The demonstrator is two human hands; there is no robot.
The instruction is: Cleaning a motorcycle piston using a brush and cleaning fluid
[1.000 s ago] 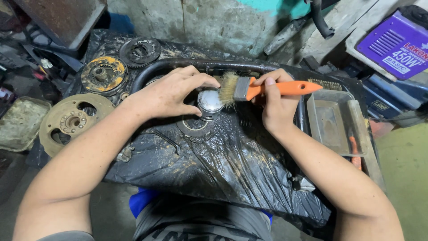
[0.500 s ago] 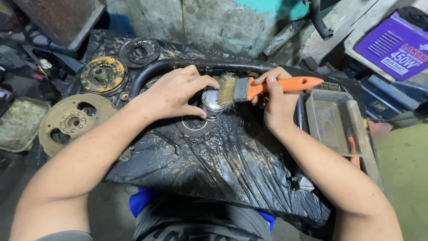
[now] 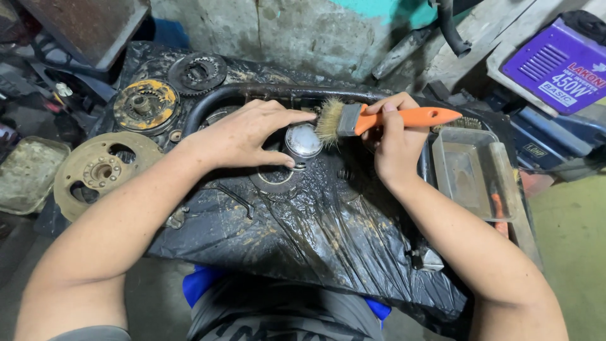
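Nearest the camera, a dark shirt with blue at its edges (image 3: 202,287) shows between the two bare forearms, and past it a sheet of wrinkled black plastic (image 3: 315,240), wet and streaked with brown grime, covers the desk. On that plastic, about the middle, a small round shiny metal part (image 3: 304,140) sits over a flat dark ring (image 3: 273,182). The left hand (image 3: 243,136) lies over the part from the left, fingers spread and partly curled, its fingertips touching the part's edge. The right hand (image 3: 392,142) is closed around the orange handle of a paintbrush (image 3: 379,118), held level, with the pale bristles pointing left and meeting the top right of the shiny part. Just right of that hand stands an empty grey metal tray (image 3: 470,170). Left of the plastic lie a rusty tan disc with holes (image 3: 101,170), a yellow-stained disc (image 3: 145,104) beyond it, and a dark toothed ring (image 3: 197,72) farther back. A black curved tube (image 3: 265,93) runs behind the hands. Farthest off, a purple box (image 3: 555,63) rests at the upper right against a stained concrete wall (image 3: 284,31).
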